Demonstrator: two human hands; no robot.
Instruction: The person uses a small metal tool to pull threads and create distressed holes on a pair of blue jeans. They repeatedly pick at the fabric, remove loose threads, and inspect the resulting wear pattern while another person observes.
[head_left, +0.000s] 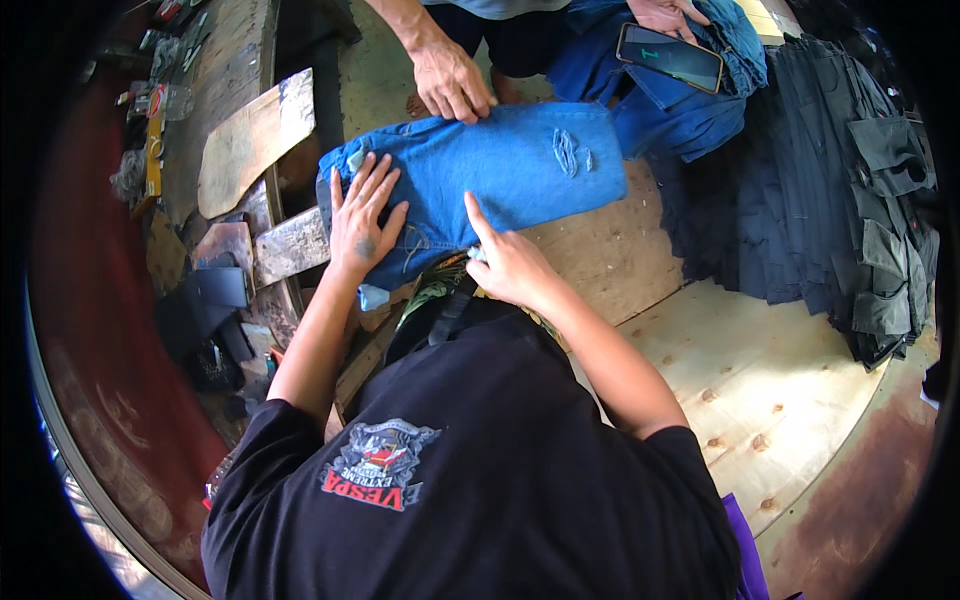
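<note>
Folded blue denim shorts [500,165] lie flat in front of me, with frayed rips near their right end. My left hand [365,220] rests on their left end, fingers spread, palm down. My right hand [508,265] is at the near edge, its index finger stretched out onto the denim. Its other fingers are curled, and something small and pale shows beside the thumb; I cannot make out what it is. Across from me, another person's hand [450,78] touches the far edge of the denim.
The other person's second hand [665,15] is by a phone [668,58] above more blue denim [690,120]. Dark trousers [770,190] are stacked at the right, beside a plywood board [750,380]. Worn wooden pieces [255,145] and tools clutter the left.
</note>
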